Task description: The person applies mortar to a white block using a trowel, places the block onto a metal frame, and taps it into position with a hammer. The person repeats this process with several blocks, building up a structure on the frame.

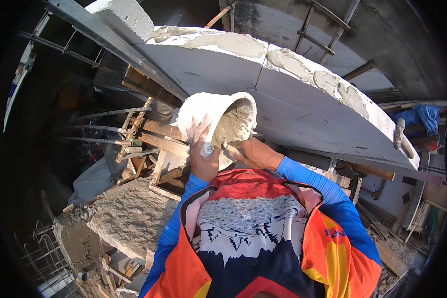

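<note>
A white bucket (196,111) is tipped on its side, its mouth turned to the right. Grey mortar (235,122) coats the inside of it. My left hand (203,156) grips the bucket's near side, the fingers pressed along its wall. At the lower edge of the mouth is my right hand (258,154), fingers curled closed; what they hold is hidden against the rim. Just beyond the bucket stands a wall of white blocks (218,69), with lumps of wet mortar (288,62) spread along its top.
A long metal bar (119,44) slants past the wall's left end, beside a white block (124,17). Timber scaffolding (164,144) lies below the bucket, with a rough concrete ledge (134,211) at left. Steel reinforcing bars (44,258) stick out lower left; blue cloth (422,121) hangs far right.
</note>
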A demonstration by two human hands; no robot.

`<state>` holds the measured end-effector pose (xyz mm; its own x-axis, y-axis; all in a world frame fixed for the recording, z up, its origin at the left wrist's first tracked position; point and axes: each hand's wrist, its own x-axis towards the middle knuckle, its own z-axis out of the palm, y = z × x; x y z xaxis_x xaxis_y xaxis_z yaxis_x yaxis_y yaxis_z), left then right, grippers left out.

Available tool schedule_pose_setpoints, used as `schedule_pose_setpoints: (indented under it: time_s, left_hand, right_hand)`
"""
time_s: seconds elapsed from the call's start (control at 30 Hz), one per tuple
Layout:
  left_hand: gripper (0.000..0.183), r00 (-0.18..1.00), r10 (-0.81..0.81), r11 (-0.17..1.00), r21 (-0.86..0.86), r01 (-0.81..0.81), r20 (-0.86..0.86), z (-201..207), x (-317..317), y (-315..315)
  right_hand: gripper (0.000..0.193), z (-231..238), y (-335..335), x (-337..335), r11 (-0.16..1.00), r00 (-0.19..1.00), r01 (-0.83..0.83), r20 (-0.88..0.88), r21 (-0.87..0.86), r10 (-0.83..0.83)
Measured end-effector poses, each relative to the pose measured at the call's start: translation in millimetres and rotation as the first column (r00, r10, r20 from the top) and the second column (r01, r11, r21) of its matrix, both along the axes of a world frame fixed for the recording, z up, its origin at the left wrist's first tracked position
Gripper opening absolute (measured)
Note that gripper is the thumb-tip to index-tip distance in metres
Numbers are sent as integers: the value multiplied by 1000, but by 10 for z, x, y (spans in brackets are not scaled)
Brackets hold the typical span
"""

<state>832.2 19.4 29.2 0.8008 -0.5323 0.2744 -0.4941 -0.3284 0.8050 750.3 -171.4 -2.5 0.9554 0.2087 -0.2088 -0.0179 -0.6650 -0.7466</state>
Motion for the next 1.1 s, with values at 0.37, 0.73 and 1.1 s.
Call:
schedule_pose_setpoints:
  time_s: [0.37,0.73,1.1]
  left_hand:
    - [37,436,61,528,-342,-777,-898,-613,474,692]
    - [44,594,40,570,-470,-674,-803,-773,659,1339]
    - [29,600,499,711,-100,-696,-626,-1353,211,2423]
  right_hand:
    - [56,329,-70,134,781,921,237,-389,577,9]
    - [52,1230,1141,1394,407,835,331,-64,851,-546]
    - [55,1091,1838,2929,502,480,278,335,819,-811]
